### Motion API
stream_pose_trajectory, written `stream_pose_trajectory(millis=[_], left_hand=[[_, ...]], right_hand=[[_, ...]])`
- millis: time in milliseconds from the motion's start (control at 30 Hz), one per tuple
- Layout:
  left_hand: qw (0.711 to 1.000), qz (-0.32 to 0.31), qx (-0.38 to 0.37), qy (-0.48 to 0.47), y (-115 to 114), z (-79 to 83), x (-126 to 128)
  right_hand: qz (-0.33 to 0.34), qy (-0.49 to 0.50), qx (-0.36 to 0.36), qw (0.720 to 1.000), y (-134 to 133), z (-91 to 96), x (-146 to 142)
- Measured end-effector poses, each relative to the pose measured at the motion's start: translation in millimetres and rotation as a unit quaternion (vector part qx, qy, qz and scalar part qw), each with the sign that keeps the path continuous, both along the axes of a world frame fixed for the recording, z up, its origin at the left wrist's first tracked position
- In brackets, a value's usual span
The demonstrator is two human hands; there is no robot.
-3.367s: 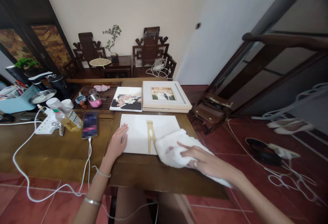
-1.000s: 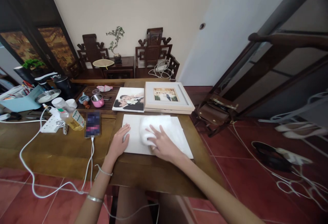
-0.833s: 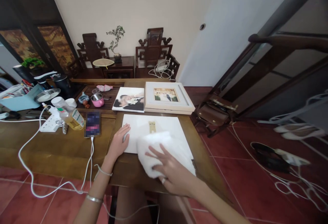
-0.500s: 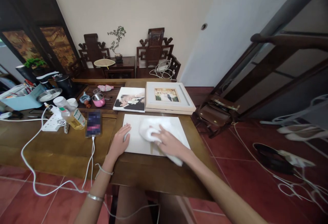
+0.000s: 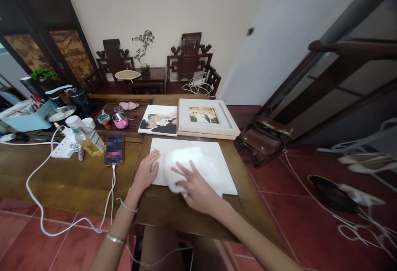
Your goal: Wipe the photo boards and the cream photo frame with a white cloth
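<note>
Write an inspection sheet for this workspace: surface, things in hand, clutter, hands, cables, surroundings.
Surface: brown wooden table.
Things in hand: white cloth on a white panel, hiding the panel's middle.
Clutter: bottle, phone, pink cup left of the panel; framed picture behind it.
Hands: left hand on the panel's left edge; right hand on the cloth, fingers spread.
Cables: white cable running from the phone; coiled cable on a chair; more on the red tiled floor.
Surroundings: dark cabinet at left; pale wall behind.

Shows no readable word, number or brand: on the bottle (image 5: 86, 142), bears a pale label (image 5: 97, 142) too small and blurred to make out; on the phone (image 5: 114, 150), displays coarse pixel blocks
</note>
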State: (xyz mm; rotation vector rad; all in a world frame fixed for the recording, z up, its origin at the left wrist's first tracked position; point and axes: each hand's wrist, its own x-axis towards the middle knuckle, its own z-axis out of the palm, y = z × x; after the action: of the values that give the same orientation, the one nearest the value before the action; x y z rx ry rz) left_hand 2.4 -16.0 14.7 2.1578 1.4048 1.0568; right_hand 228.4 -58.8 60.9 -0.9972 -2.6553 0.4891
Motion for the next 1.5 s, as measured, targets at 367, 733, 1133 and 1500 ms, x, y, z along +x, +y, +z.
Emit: stream_pose_trajectory(millis=[367,733,1133,1500], left_hand=[[1.000,0.005,0.004,-0.004,-0.9,1.7,1.5],[1.000,0.000,-0.001,0.004,-0.2,0.9,0.0],[1.000,0.007,-0.005,0.004,-1.1,1.1,1.3],[0.999,0.002,-0.004,-0.044,-9.9,16.3,0.6]], right_hand=[[-0.030,0.005,-0.037,0.999,57.7,15.1,18.0],[-0.011,-0.054,0.048,0.997,39.3,-0.2,-21.1],[-0.018,-0.016,-0.012,1.000,31.9,13.3,12.0],[0.005,-0.081,0.058,0.995,33.9,1.2,-47.2]])
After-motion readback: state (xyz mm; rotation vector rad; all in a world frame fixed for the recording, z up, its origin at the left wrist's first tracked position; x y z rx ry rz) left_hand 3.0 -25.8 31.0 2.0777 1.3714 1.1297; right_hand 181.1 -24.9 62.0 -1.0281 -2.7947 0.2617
